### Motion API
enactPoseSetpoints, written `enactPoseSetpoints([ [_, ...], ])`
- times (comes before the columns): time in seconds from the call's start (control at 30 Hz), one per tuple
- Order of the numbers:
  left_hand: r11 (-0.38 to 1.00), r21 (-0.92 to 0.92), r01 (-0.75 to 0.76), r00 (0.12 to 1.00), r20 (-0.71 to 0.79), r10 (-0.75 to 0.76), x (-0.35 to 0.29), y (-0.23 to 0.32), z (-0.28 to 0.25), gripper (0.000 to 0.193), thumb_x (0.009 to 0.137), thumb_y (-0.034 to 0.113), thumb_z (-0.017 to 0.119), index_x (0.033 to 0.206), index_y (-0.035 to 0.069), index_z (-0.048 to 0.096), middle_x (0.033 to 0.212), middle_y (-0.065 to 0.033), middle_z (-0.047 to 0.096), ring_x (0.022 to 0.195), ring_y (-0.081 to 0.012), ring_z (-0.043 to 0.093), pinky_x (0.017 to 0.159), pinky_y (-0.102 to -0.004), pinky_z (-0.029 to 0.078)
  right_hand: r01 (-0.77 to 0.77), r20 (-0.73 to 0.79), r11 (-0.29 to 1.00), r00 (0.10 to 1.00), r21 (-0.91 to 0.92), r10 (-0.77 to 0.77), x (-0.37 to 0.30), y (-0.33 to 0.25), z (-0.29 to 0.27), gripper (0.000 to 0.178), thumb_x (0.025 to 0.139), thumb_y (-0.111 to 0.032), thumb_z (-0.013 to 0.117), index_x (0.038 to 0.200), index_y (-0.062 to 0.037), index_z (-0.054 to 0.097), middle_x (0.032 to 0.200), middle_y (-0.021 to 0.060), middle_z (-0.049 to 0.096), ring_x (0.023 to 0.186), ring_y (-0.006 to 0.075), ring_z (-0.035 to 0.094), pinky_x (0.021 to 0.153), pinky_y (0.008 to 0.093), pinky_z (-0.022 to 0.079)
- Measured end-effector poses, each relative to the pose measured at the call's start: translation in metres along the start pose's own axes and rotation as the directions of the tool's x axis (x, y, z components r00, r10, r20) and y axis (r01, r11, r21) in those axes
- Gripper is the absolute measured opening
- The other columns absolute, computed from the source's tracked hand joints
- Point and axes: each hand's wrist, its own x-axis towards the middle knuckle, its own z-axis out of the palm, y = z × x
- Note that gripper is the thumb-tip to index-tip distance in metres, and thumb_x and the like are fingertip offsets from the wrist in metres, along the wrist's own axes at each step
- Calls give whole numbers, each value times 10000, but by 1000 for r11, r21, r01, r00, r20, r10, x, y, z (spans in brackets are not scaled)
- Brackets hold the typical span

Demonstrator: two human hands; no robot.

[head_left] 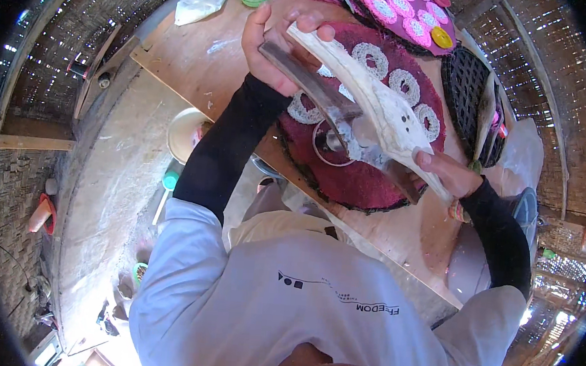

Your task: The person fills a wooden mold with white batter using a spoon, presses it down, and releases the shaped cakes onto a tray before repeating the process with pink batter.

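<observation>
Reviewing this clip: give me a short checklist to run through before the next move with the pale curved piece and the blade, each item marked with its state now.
1. Left hand grips the upper end of the pale curved piece: ok.
2. Right hand holds its lower end: ok.
3. Dark blade lies along the piece: ok.
4. Fingers clear of the blade's edge: cannot tell.
5. Piece held above the maroon mat on the wooden table: ok.

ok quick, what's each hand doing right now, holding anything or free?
Left hand: closed around the upper end of the pale curved horn piece and the dark blade.
Right hand: closed on the horn piece's lower end.
</observation>
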Motion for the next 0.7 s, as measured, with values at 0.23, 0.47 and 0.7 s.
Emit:
enactPoseSetpoints([
  [0.23,997,67,-25,973,-226,40,-12,-26,-14,292,831,423,387,784,140,442,874,-69,509,839,-245,520,768,-405,432,-175,-65,984,982,45,178,-17,-12,-5,631,853,-474,414,1269,-9,318,1174,94,422,1028,163,419,889,284,309],
  [0.47,995,5,-99,983,-158,98,8,-28,-23,321,788,435,398,713,127,447,730,15,471,788,-189,490,697,-365,423,-143,-230,974,968,-175,100,-13,5,-27,639,813,-485,503,1143,62,473,1073,105,532,971,147,477,860,261,358],
  [0.7,992,106,-67,997,43,63,6,8,-10,218,865,320,357,745,141,398,690,59,444,797,-140,508,804,-416,379,-27,-335,937,937,-349,-98,13,6,-10,608,759,-541,550,856,55,620,666,22,545,606,89,469,529,234,373],
])
